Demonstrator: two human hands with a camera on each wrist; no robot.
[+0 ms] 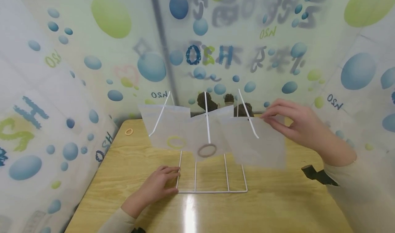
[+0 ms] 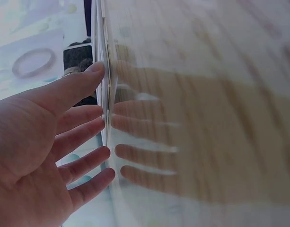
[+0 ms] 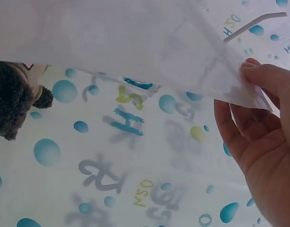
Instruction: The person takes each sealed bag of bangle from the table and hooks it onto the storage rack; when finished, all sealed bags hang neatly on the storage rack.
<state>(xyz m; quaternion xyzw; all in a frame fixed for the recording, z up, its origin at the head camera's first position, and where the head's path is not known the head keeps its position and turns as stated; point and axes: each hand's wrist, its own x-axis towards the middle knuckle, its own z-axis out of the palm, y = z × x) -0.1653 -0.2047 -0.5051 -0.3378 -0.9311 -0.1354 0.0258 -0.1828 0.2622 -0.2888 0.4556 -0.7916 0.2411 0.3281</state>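
A white wire rack [image 1: 213, 192] stands on the table, its slanted prongs running through the tops of three translucent plastic bags. A yellow ring [image 1: 176, 143] shows through the left bag [image 1: 160, 123], and a brownish ring [image 1: 207, 150] through the middle bag [image 1: 220, 130]. My right hand [image 1: 293, 120] pinches the upper right corner of the right bag [image 1: 259, 147]. In the right wrist view, thumb and fingers hold that plastic bag [image 3: 135, 42] from both sides. My left hand [image 1: 155, 185] rests on the table with its fingertips at the rack base's left side, fingers loosely extended.
A small orange-tan ring [image 1: 129, 132] lies at the table's back left. Behind the bags sits a dark brown plush toy [image 1: 207, 102]. Patterned curtains with blue and green spots enclose the wooden table [image 1: 277, 205] at the back and sides.
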